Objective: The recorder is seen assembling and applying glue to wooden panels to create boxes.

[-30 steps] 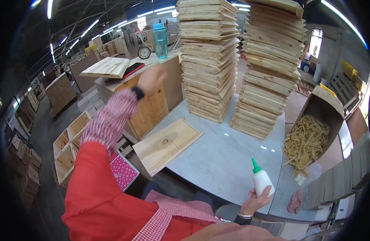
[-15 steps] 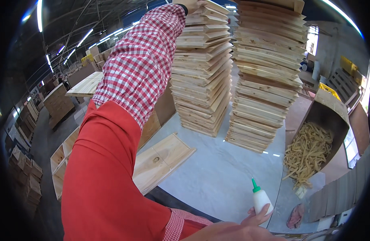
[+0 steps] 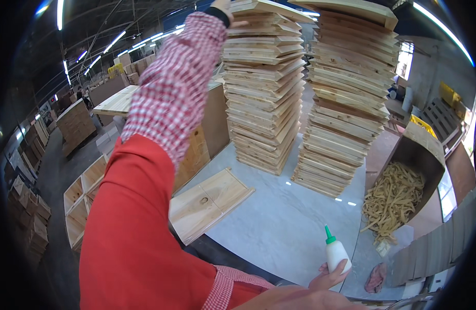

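Observation:
My left arm reaches up to a tall stack of wooden boards (image 3: 263,103). At its top, my left hand (image 3: 229,13) grips the near-left edge of the uppermost wooden board (image 3: 274,9), which sits askew over the pile. The thumb shows beneath that edge; the other fingers are partly cut off by the frame. Low on the right, my right hand (image 3: 330,278) is wrapped round a white squeeze bottle (image 3: 336,255) with a green nozzle, held upright with a slight tilt. Panels with a knot (image 3: 209,199) lie at the left edge of the pale tabletop (image 3: 279,227).
A second, taller board stack (image 3: 346,103) stands just right of the first. Beyond the table's right side, a box (image 3: 431,155) spills tan strips (image 3: 395,199). A pink cloth (image 3: 375,279) lies at lower right. Open wooden frames (image 3: 85,199) stand at left.
My left hand has shifted slightly left, and the top board of the left stack now sits at a different angle. My right hand keeps the bottle in nearly the same place.

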Demonstrator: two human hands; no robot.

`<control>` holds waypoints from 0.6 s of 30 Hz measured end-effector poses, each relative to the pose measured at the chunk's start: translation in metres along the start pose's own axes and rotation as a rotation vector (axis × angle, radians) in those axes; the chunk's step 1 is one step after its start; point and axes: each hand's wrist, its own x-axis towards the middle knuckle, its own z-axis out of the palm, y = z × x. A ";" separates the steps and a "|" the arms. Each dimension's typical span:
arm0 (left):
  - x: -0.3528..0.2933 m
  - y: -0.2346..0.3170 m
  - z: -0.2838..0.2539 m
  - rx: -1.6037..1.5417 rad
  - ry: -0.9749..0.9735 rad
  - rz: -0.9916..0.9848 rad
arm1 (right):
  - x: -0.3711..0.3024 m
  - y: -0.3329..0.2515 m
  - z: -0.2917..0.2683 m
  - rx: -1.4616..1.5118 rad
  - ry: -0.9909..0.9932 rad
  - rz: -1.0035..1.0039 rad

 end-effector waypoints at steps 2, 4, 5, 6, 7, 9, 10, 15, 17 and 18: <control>0.005 -0.006 0.009 -0.370 -0.196 -0.111 | -0.007 -0.008 0.002 0.008 -0.011 -0.027; 0.051 -0.017 0.032 -0.438 0.047 -0.222 | -0.013 -0.012 -0.001 0.007 -0.001 -0.050; 0.078 -0.025 0.024 -0.447 0.047 -0.224 | -0.016 -0.014 -0.004 0.012 -0.010 -0.059; 0.108 -0.030 -0.002 -0.440 -0.041 -0.128 | -0.017 -0.015 -0.007 0.020 -0.047 -0.064; 0.119 -0.029 -0.031 -0.423 -0.124 -0.031 | -0.019 -0.017 -0.007 0.019 -0.080 -0.064; 0.114 -0.040 -0.041 -0.421 -0.224 0.014 | -0.023 -0.024 -0.001 0.050 -0.048 -0.087; 0.075 -0.037 -0.009 -0.525 -0.122 -0.096 | -0.029 -0.028 -0.005 0.047 0.021 -0.098; -0.069 -0.036 -0.111 -0.593 -0.483 -0.083 | -0.035 -0.036 -0.010 0.107 -0.012 -0.166; -0.144 -0.039 -0.183 -0.660 -0.078 -0.094 | -0.036 -0.034 -0.009 0.126 -0.140 -0.159; -0.167 -0.047 -0.275 -0.526 -0.184 -0.054 | -0.040 -0.033 -0.005 0.138 -0.238 -0.146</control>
